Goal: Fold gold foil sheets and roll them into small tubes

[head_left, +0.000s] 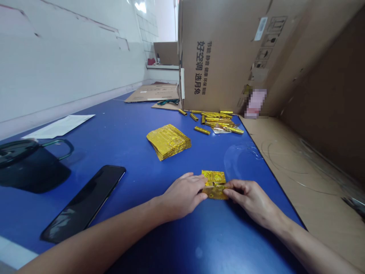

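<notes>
A sheet of shiny gold foil paper (214, 177), its near part folded up, lies on the blue table in front of me. My left hand (184, 195) is closed on its left edge, the thumb near the fold and the fingertips partly hidden. On the right edge, my right hand (252, 198) pinches the folded part between thumb and fingers. Beyond my hands sits a stack of gold foil paper (169, 140), slightly fanned. Farther back, several rolled gold foil tubes (218, 118) lie in a loose pile.
A black phone (85, 201) and a dark mug with a handle (34, 163) stand to the left. White paper (61, 126) lies behind them. A large cardboard box (222, 72) rises at the back right, with flat cardboard (155, 92) beside it. The blue table's (199, 239) right edge borders more cardboard.
</notes>
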`<state>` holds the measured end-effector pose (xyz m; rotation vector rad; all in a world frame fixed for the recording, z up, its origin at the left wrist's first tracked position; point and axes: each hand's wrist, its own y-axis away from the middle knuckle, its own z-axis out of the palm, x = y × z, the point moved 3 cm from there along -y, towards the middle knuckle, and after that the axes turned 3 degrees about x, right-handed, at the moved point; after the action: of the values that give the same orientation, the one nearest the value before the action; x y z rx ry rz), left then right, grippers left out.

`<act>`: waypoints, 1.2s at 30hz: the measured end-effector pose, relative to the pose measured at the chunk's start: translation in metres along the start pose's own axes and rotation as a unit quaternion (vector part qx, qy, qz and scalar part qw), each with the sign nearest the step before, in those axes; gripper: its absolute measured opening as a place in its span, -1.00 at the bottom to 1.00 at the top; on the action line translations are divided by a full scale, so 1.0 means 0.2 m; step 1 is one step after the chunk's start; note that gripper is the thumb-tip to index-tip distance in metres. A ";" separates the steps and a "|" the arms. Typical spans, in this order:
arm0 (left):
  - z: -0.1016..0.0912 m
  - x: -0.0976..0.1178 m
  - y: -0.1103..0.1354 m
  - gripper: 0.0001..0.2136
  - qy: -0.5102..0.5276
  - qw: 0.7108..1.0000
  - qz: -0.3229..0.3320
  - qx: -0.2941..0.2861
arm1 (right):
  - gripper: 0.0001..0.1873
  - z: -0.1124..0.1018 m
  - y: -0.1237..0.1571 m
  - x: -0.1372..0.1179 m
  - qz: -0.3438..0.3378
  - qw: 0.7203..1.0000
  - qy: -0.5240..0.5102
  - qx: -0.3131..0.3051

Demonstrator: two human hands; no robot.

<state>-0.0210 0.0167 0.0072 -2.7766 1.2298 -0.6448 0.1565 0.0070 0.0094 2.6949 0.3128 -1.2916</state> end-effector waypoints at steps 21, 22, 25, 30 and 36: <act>0.03 0.03 -0.02 -0.97 -0.017 0.996 -0.061 0.067 | -0.87 0.01 -0.06 0.02 0.031 0.996 0.050 0.060; 0.02 0.03 -0.02 -0.96 -0.024 0.995 -0.063 0.067 | -0.88 0.01 -0.06 0.01 0.032 0.996 0.054 0.060; 0.02 0.04 -0.02 -0.79 -0.045 0.996 -0.056 0.061 | -0.88 0.00 -0.06 0.00 0.030 0.995 0.067 0.061; 0.03 0.05 -0.01 -0.65 -0.073 0.996 0.021 0.044 | -0.88 0.01 -0.07 0.00 0.029 0.995 0.080 0.046; 0.03 0.06 0.01 -0.75 -0.123 0.991 0.046 0.033 | -0.89 0.02 -0.07 0.01 0.032 0.995 0.094 0.030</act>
<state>-0.0121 0.0069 0.0049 -2.6285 1.2506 -0.3188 0.1518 0.0194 0.0057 2.8588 0.2087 -1.0479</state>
